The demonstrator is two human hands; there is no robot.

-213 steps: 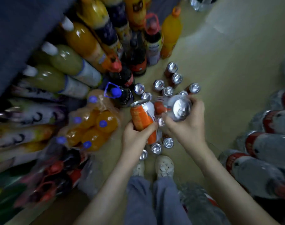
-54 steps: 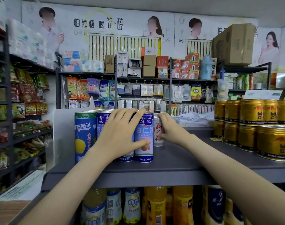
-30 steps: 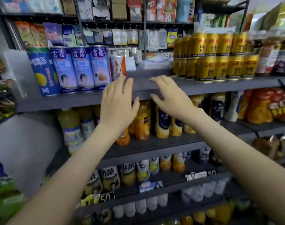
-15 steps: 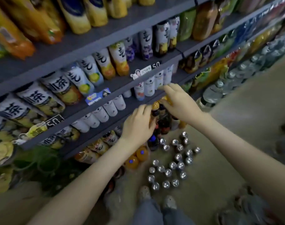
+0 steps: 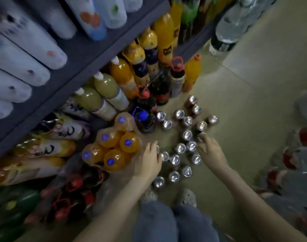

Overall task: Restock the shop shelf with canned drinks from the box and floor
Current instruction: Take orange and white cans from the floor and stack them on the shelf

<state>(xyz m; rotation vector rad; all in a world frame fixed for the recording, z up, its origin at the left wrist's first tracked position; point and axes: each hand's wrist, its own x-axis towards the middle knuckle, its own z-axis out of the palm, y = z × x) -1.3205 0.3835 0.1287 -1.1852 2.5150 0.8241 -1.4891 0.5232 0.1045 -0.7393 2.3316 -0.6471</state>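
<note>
Cans, silver-topped, crowd the tan floor; my left hand hangs loose-fingered above them, my right hand reaches one, grip unclear; shelf at ten o'clock.

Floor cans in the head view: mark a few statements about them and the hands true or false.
The cans stand upright on the floor. True.
The left hand holds a can raised in the air. False: it is down at the cluster's left edge.
The right hand reaches a can top at the cluster's right side. True.
The shrink-wrapped orange bottles sit right of the cans. False: they are to the left.
</note>
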